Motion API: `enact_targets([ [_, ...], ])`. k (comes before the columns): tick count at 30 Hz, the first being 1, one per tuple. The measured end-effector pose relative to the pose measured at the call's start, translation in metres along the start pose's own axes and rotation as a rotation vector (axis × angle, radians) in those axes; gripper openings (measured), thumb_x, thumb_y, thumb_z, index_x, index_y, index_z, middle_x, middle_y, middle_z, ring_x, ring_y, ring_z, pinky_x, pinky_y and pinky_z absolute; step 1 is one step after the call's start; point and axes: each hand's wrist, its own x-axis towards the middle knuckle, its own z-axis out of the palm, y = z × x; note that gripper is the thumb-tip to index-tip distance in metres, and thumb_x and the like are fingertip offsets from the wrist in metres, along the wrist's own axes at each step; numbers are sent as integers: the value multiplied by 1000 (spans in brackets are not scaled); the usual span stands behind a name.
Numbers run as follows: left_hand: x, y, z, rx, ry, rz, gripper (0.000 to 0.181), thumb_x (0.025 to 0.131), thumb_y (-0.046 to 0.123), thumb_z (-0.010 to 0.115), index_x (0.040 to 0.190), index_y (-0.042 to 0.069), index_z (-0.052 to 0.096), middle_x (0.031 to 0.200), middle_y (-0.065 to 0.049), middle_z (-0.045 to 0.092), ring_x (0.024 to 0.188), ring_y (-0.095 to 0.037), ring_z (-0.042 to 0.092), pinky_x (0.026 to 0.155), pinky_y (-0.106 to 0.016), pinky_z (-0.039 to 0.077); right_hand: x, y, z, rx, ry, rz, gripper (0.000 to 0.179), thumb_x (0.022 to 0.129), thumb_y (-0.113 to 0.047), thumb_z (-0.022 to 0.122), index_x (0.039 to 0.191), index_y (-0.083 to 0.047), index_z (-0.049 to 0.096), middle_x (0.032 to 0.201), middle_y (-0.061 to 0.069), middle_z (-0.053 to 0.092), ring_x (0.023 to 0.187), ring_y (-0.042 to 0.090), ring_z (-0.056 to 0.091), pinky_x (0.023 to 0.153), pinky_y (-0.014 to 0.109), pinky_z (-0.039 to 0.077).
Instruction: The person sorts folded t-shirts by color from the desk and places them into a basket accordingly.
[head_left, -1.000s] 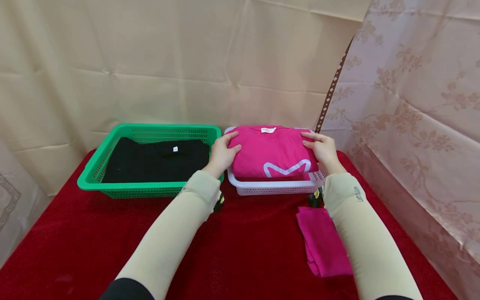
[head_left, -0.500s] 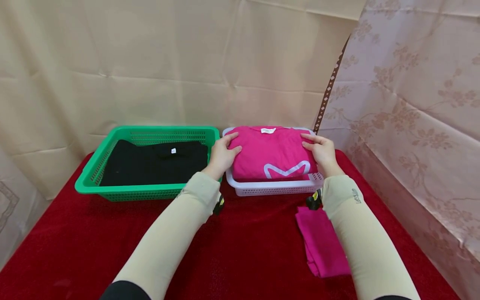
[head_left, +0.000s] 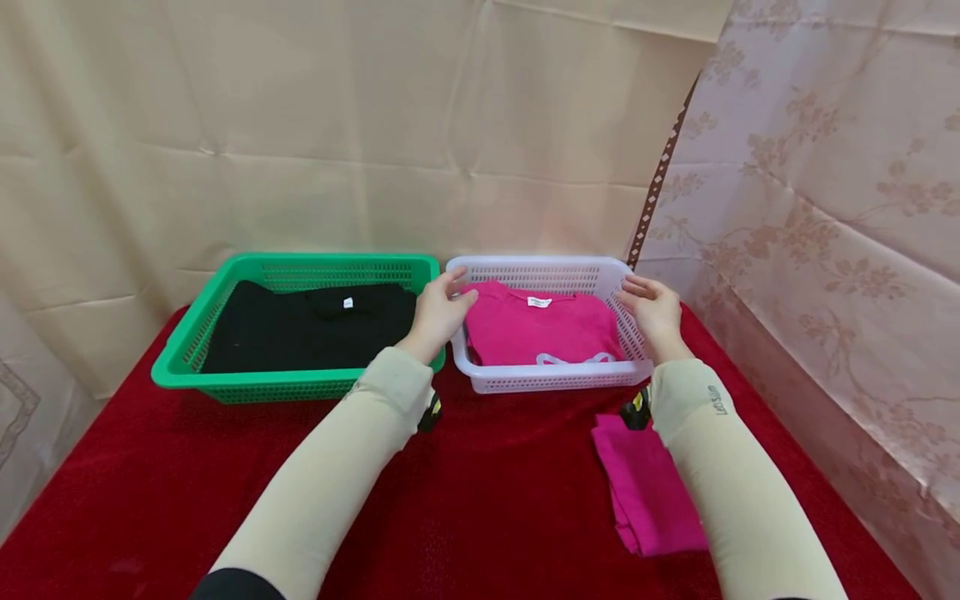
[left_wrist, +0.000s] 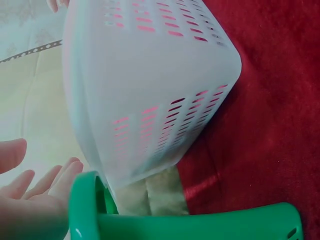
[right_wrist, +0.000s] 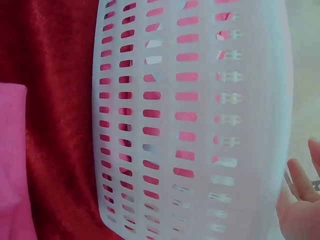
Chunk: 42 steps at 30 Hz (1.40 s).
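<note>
Flanking the white basket (head_left: 555,380), both hands (head_left: 435,318) (head_left: 656,318) hang loosely uncurled.

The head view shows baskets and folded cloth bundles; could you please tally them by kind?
Baskets: 2 (rectangular green plastic basket, rectangular white plastic basket)
Visible folded bundles: 3 (black cloth bundle, white-tagged pink cloth bundle, plain pink cloth bundle on red tablecloth)
Total: 5

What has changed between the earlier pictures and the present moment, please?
The pink shirt has moved down into the white basket. The left hand and right hand have let go of it; the right has shifted slightly outward. The green basket, the black garment inside it and the folded pink cloth stayed as they were.
</note>
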Motion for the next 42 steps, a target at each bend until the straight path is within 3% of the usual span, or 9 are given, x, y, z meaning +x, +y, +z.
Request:
enact_targets([
  [7, -9, 3, 2, -56, -12, 23, 50, 98, 15, 61, 146, 9, 48, 141, -16, 57, 128, -32, 56, 108, -39, 47, -9, -5, -4, 56, -67, -29, 51, 98, -4, 58, 147, 1, 45, 144, 22, 52, 116, 10, 61, 109, 32, 44],
  [11, -19, 5, 5, -98, -36, 19, 47, 98, 15, 61, 144, 10, 50, 139, -13, 58, 130, -30, 53, 109, -39, 46, -19, -6, -12, 101, -125, -76, 53, 97, -6, 61, 147, 2, 44, 119, 3, 67, 103, 1, 64, 97, 22, 51],
  [14, -28, 6, 6, -127, -63, 16, 45, 99, 15, 60, 143, 11, 51, 138, -12, 58, 130, -30, 54, 108, -39, 47, -27, -6, -18, 180, -183, -117, 53, 96, -3, 61, 145, 6, 43, 98, -13, 69, 93, -3, 66, 87, 17, 55],
  [17, -40, 6, 7, -160, -84, 21, 44, 98, 14, 60, 141, 11, 53, 138, -12, 59, 128, -29, 56, 107, -39, 48, -37, -5, -23, 243, -227, -144, 43, 96, -1, 60, 137, 4, 50, 91, -16, 71, 89, -3, 68, 81, 16, 56],
  [21, -54, 5, 8, -187, -99, 21, 43, 98, 15, 62, 140, 11, 55, 137, -12, 60, 124, -29, 60, 103, -40, 51, -48, -3, -32, 293, -250, -159, 24, 95, 1, 60, 114, -13, 63, 90, -13, 73, 88, 0, 70, 79, 18, 57],
  [25, -68, 2, 11, -201, -122, 11, 43, 97, 16, 62, 140, 13, 55, 136, -11, 60, 122, -29, 61, 101, -40, 53, -59, 3, -43, 321, -273, -172, 28, 95, 3, 59, 102, -23, 66, 92, -11, 74, 88, 1, 71, 78, 18, 58],
  [36, -101, -12, 38, -261, -213, -6, 42, 97, 16, 63, 138, 12, 56, 135, -10, 61, 123, -27, 60, 101, -38, 53, -89, 38, -76, 396, -346, -175, 30, 96, 4, 57, 106, -20, 71, 102, -6, 75, 91, 6, 73, 79, 22, 59],
  [38, -108, -14, 45, -266, -225, 15, 40, 97, 15, 62, 137, 10, 57, 134, -11, 61, 123, -28, 60, 101, -38, 53, -95, 45, -80, 386, -343, -181, 29, 97, 3, 57, 109, -19, 70, 103, -6, 75, 92, 7, 73, 80, 22, 59],
  [42, -124, -16, 60, -244, -254, 122, 37, 97, 11, 61, 133, 3, 59, 131, -16, 63, 119, -31, 62, 100, -38, 53, -106, 57, -88, 360, -316, -191, 27, 97, 1, 57, 113, -17, 69, 103, -7, 75, 91, 7, 73, 80, 22, 59],
])
